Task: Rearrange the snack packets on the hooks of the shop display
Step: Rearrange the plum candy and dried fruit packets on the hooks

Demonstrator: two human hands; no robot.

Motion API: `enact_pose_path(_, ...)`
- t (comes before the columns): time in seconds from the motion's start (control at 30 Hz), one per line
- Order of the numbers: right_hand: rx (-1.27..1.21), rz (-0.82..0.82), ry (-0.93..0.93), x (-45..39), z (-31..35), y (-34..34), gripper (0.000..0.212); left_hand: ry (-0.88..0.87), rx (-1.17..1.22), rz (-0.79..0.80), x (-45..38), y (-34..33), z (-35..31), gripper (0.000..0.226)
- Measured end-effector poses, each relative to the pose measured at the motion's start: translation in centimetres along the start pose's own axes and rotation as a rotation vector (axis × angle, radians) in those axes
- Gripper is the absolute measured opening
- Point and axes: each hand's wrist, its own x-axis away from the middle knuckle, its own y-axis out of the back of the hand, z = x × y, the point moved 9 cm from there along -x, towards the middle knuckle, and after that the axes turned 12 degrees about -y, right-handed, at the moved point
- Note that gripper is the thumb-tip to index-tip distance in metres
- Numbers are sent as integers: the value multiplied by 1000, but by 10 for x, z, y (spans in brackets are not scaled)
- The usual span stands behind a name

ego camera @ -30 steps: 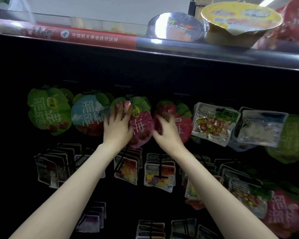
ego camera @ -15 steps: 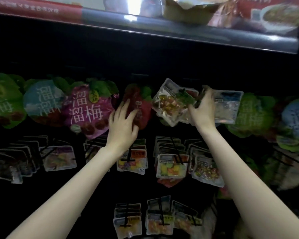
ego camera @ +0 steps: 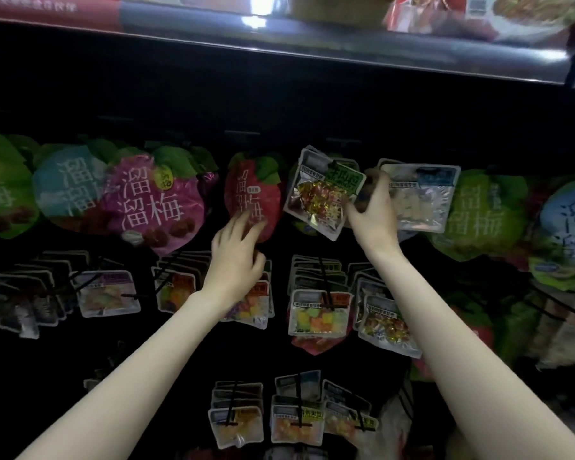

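Observation:
A top row of snack packets hangs on hooks against a dark display wall. My right hand [ego camera: 374, 212] grips the tilted clear packet of wrapped candies with a green label [ego camera: 322, 195], between it and a clear packet of pale pieces [ego camera: 419, 197]. My left hand [ego camera: 238, 257] has loosely spread fingers whose tips touch the lower edge of the red plum packet [ego camera: 251, 197]. To the left hang a magenta plum packet [ego camera: 153, 200], a blue one [ego camera: 63, 184] and a green one [ego camera: 0, 184].
More green [ego camera: 478, 217] and blue [ego camera: 568, 227] plum packets hang at the right. Rows of small clear candy packets [ego camera: 319, 313] on black hooks fill the lower levels. A metal shelf edge [ego camera: 346, 51] with bowl goods runs overhead.
My right hand has kept its hold on the clear candy packet, which now tilts more. My left hand has slid down to the red packet's lower edge. The view shifted slightly.

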Motion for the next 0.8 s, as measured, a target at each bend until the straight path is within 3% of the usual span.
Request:
enact_pose_path(0.13,-15,205,-116,24,-30,-20,53,101,20,36,16,-13,12,52)
enact_pose_path(0.23,80,516,-331,52,-69,-55,47,160,23,132,47,-33,29,52)
enact_pose_path(0.33,207,746,-233,95,-77,-96,46,275,96,145,84,-49,50,52)
enact_pose_path(0.47,405,648,136,119,-58,-137,55,283,41,101,110,-52,47,56)
enact_pose_path(0.53,519,663,198,120,-62,-165,64,266,43,86,122,-50,42,66)
enact_pose_path(0.7,554,755,2,107,-100,-217,65,367,90,77,155,-43,49,73)
enact_pose_path(0.8,441,647,-69,95,-109,-223,45,422,53,57,170,-32,58,70)
